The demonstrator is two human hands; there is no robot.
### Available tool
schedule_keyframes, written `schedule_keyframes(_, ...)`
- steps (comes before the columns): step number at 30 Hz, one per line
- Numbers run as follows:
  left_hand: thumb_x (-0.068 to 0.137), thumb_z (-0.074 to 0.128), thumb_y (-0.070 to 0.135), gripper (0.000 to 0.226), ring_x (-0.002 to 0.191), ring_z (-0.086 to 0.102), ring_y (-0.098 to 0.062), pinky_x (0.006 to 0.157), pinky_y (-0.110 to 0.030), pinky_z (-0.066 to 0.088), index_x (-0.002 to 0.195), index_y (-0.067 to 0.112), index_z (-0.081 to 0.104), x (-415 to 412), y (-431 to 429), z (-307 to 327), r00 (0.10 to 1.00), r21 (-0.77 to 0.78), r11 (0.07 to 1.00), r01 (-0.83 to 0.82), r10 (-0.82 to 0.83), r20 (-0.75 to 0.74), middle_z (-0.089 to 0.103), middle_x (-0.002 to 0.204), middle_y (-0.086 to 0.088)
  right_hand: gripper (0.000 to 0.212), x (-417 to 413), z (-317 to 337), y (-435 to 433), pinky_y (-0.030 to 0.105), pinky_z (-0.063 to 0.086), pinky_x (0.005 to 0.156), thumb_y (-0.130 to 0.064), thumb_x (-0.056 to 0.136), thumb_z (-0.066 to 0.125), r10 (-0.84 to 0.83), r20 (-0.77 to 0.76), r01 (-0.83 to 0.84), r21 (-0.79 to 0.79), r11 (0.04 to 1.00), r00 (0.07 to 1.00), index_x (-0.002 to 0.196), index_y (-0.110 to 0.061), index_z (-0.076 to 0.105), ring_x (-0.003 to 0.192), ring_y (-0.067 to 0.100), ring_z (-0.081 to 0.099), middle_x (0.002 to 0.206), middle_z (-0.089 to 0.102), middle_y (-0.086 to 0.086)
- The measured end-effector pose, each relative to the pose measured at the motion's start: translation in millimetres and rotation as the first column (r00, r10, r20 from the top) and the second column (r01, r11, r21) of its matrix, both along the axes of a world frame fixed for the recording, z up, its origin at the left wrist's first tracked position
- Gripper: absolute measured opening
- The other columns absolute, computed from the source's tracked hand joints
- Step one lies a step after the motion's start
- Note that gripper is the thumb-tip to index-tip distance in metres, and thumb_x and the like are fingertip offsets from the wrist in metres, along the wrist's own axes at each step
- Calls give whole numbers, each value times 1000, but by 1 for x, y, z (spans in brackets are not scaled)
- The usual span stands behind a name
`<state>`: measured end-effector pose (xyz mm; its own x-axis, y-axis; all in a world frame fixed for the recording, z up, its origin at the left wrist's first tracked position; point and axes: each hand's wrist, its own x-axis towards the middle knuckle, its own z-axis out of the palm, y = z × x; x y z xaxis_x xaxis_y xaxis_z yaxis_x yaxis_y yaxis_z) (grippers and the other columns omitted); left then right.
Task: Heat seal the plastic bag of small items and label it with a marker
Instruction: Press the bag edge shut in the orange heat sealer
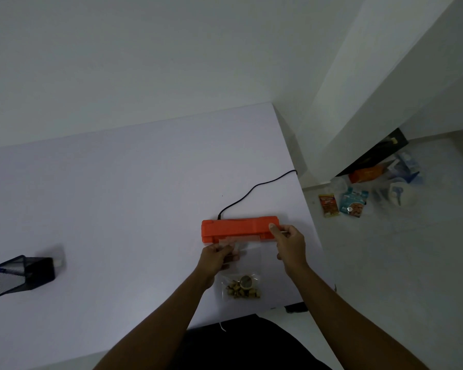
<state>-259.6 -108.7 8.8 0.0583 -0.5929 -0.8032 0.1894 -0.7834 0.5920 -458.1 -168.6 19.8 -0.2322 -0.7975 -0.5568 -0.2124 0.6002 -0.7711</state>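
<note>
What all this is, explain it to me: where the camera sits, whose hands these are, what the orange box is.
This one picture comes from a camera on a person's head, looking down at a white table. The orange box is a heat sealer with a black cable. A plastic bag of small items lies before it, top edge at the sealer. The left hand pinches that top edge; the right hand rests its thumb on the sealer's end. A mesh pen holder lies tipped over at left.

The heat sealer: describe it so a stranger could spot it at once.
On the white table, near its right edge, a long low bar lies beyond the plastic bag. That heat sealer is the only bright orange thing on the table, with a black cord trailing from its back.
</note>
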Motion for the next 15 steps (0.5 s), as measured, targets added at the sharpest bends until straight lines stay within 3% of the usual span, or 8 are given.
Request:
schedule_keyframes(7, 94, 62, 27, 20, 89, 74, -20, 89, -42, 52, 102, 10, 70, 0, 0, -3, 1000, 10, 1000, 1, -1, -12, 79, 92, -5, 24, -6, 5, -4, 24, 31, 40, -32, 81, 78, -120, 175, 89, 179, 980, 977, 92, -14, 66, 54, 13, 36, 74, 50, 7)
schedule_keyframes(15, 94, 63, 25, 21, 90, 74, -22, 84, -38, 52, 106, 9, 69, 0, -1, -6, 1000, 23, 1000, -1, 2, -13, 78, 97, -6, 31, -10, 8, -15, 19, 26, 37, -23, 75, 84, -245, 284, 144, 333, 932, 927, 97, -8, 69, 48, 9, 31, 77, 54, 3)
